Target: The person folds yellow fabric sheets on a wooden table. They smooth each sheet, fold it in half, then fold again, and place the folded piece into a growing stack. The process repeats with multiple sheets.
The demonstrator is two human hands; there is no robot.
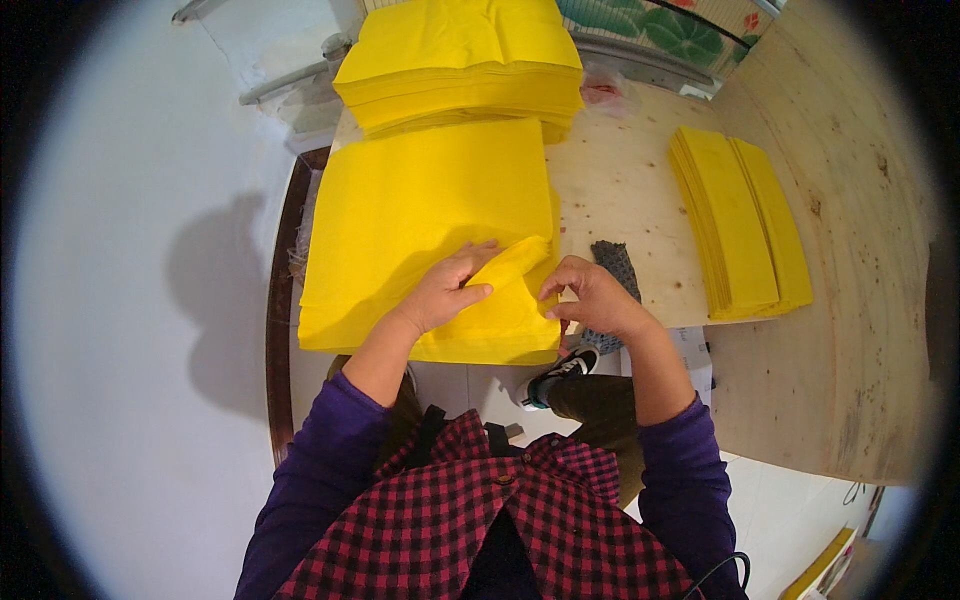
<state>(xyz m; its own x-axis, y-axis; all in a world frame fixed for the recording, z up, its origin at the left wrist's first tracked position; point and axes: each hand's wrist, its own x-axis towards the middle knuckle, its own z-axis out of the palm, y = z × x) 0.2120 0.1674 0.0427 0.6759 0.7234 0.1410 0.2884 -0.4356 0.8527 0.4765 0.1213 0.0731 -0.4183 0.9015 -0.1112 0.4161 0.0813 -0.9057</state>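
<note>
A wide stack of yellow cloth-like sheets (400,190) lies on the table in front of me. The top sheet's near right part is lifted into a loose fold (518,268). On the stack, at the left side of this fold, rests my left hand (448,285), its fingers stretched out and its thumb apart. My right hand (592,298) is at the stack's right edge, with thumb and fingertips closed in a pinch on the edge of the yellow sheet. Whether one layer or more is between those fingertips cannot be made out.
Behind stands a taller yellow stack (460,90). Two narrow folded yellow bundles (735,220) lie on the wooden table (620,180) at the right. A dark grey patterned cloth (613,270) hangs over the table edge beside my right hand. A wooden panel (840,250) bounds the right.
</note>
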